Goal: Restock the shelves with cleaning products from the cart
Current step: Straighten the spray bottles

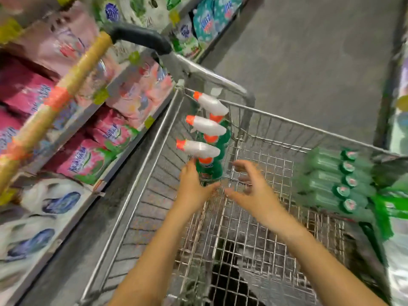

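Three green spray bottles [209,171] with white and orange trigger heads stand in a row at the far left corner of the wire cart [276,171]. My left hand [194,186] lies against the nearest bottle's body, fingers reaching round its left side. My right hand [249,188] hovers just right of that bottle, fingers spread and curved, holding nothing. Several green capped bottles [331,184] lie in a row along the cart's right side.
Shelves [123,151] on the left hold pink, white and green detergent bags. The cart's handle [141,38] and a tan taped bar [66,89] cross the upper left. Grey aisle floor [309,51] lies beyond the cart.
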Demonstrator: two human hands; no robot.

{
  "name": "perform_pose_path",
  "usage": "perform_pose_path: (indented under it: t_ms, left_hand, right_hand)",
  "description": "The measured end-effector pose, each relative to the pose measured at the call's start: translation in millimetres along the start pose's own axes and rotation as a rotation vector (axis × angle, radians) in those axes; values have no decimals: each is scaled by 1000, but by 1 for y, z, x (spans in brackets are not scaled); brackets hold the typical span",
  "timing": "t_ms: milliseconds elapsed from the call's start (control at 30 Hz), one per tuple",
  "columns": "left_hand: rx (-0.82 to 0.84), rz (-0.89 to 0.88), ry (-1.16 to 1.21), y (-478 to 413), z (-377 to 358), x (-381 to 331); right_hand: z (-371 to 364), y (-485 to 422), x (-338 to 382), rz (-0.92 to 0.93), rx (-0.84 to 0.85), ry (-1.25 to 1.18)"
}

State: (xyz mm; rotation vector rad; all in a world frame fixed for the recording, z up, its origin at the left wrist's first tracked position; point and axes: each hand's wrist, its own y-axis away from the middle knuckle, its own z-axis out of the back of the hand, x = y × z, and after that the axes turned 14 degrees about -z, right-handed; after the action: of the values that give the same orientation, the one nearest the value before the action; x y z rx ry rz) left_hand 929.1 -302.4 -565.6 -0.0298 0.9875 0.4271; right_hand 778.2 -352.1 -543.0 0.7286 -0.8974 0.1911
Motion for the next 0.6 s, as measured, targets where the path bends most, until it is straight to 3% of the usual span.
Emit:
perform_pose_path:
  t_ms: [167, 433, 600]
  left_hand:
    - [-94, 58, 61, -27, -18, 25]
    - [-113, 29, -6, -27, -21, 34]
    - [-98, -6, -92, -8, -9, 17]
  right_hand:
    - [-30, -62, -18, 58, 51, 214]
    - [-55, -90, -31, 78, -55, 211]
    - [-44, -75, -36, 84, 87, 105]
